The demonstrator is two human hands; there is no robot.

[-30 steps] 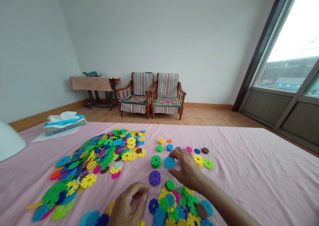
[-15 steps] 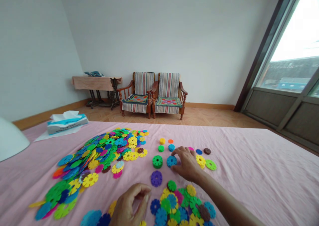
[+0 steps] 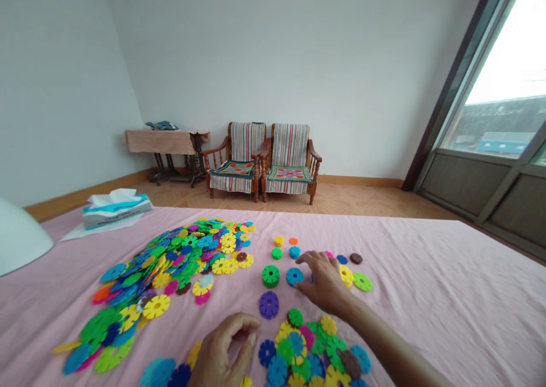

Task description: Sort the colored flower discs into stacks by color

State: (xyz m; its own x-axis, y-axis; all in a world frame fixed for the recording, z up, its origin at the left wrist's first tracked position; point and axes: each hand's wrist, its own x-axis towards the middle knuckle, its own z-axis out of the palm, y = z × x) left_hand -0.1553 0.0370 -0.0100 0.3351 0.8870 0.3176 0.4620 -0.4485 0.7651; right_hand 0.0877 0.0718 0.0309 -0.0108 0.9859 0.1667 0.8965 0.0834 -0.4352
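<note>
My right hand is open beside a blue notched disc stack, thumb and forefinger spread apart just to its right, holding nothing I can see. Its fingers partly cover discs behind them. Left of that stack sits a green stack, with a purple disc below. My left hand rests low in the view, its fingers curled toward the thumb and nothing visible in them. It lies between blue discs and a mixed pile of notched discs.
A large heap of coloured discs spreads over the left of the pink cloth. Small stacks, including yellow, green and brown, stand farther back. A tissue box is at far left; two armchairs stand beyond.
My right hand has drawn slightly right, its fingertips now apart from the blue stack. My left hand stays nearly still. The whole view has shifted slightly.
</note>
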